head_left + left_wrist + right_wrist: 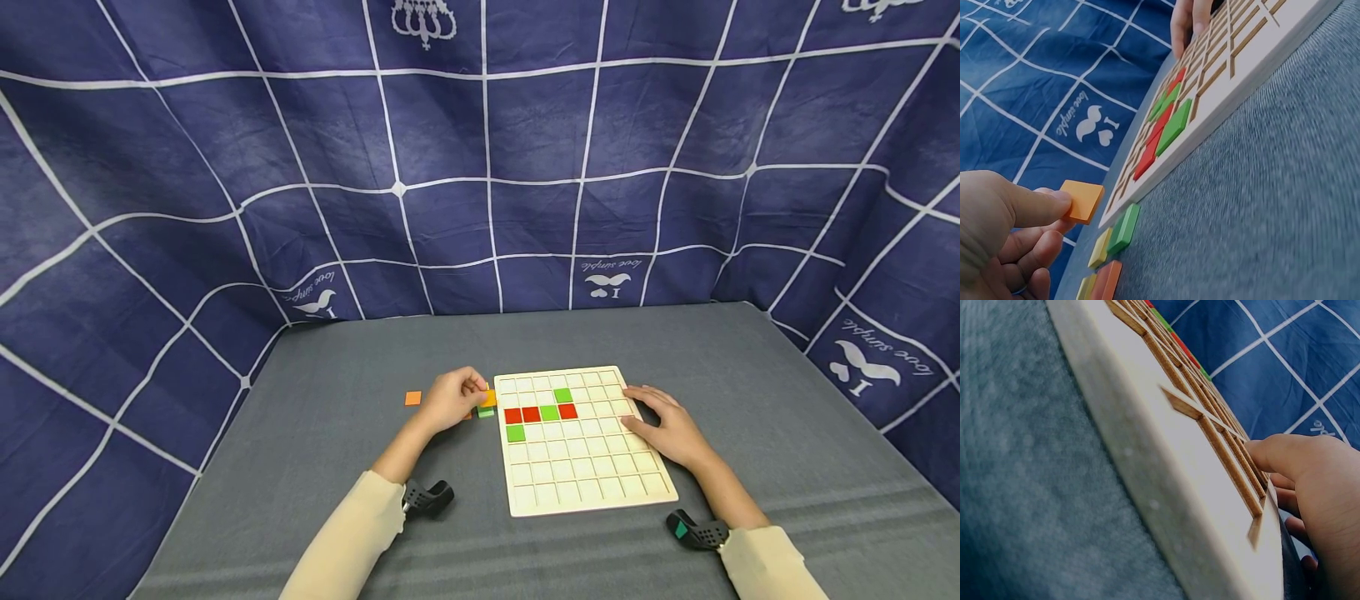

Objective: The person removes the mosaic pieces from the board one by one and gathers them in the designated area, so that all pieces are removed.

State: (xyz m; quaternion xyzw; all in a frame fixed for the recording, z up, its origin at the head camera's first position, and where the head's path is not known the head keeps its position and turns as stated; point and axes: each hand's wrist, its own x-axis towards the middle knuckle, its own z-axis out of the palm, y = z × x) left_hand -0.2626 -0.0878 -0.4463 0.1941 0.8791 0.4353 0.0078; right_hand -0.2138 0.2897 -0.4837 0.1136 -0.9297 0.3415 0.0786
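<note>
Between thumb and fingers my left hand [450, 402] pinches a square orange tile [1083, 200], raised above the table just off the board's left edge. The pale wooden grid board [600, 471] lies flat, with several red tiles [531, 414] and green tiles [549, 412] set in its upper-left squares. At the board's right edge rests my right hand [667, 429], its thumb on the top face and its fingers loosely spread along the side. Under the left hand lie green tiles [1125, 228], a yellow tile [1099, 248] and a reddish-orange tile [1108, 280].
A lone orange tile [413, 398] sits to the left of the left hand. Grey cloth [345, 367] covers the table. Behind and at the sides hangs a blue curtain [540, 217] with white lines.
</note>
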